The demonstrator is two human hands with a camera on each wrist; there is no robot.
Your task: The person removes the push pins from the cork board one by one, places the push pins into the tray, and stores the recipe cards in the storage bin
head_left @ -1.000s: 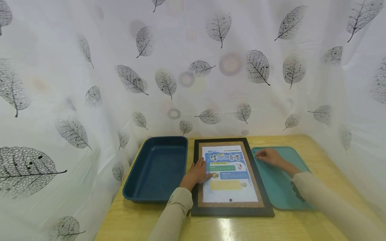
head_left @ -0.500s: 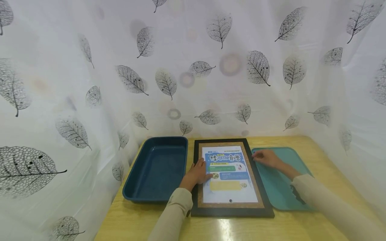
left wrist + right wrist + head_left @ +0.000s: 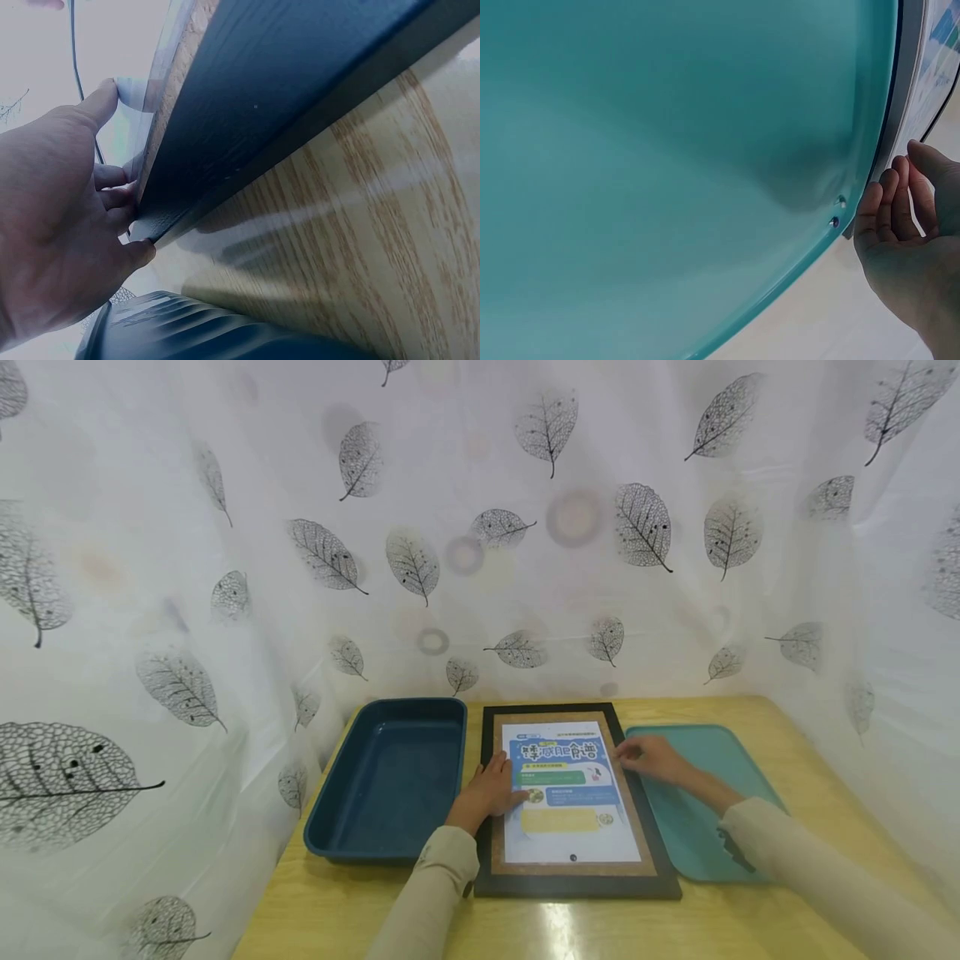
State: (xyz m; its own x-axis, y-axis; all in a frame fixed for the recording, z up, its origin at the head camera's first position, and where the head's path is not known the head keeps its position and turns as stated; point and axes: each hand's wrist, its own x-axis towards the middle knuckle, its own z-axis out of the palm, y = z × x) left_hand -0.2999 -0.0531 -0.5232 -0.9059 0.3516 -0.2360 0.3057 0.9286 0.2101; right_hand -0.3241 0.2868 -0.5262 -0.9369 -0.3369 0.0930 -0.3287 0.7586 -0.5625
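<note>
A corkboard (image 3: 498, 860) with a black frame lies on the table, and a printed sheet (image 3: 570, 847) rests on it. One dark round thumbtack (image 3: 573, 857) sits at the sheet's bottom middle. My left hand (image 3: 491, 789) rests on the board's left side with fingers extended, touching the sheet and cork. My right hand (image 3: 656, 760) is over the frame's upper right side, thumb and fingertips pinched together by the sheet's edge; what they pinch looks like a thumbtack, mostly hidden. In the right wrist view, two small shiny tacks (image 3: 835, 222) lie in the tray's corner.
To the right, beneath my right forearm, lies a teal tray (image 3: 720, 827). A deep dark blue bin (image 3: 386, 793) stands left of the board. Behind the wooden table (image 3: 360, 902) hangs a white curtain (image 3: 450, 468) with leaf prints.
My right hand has moved left from the teal tray's upper corner to the board's right side, fingertips still together. The left hand has stayed in place on the sheet.
</note>
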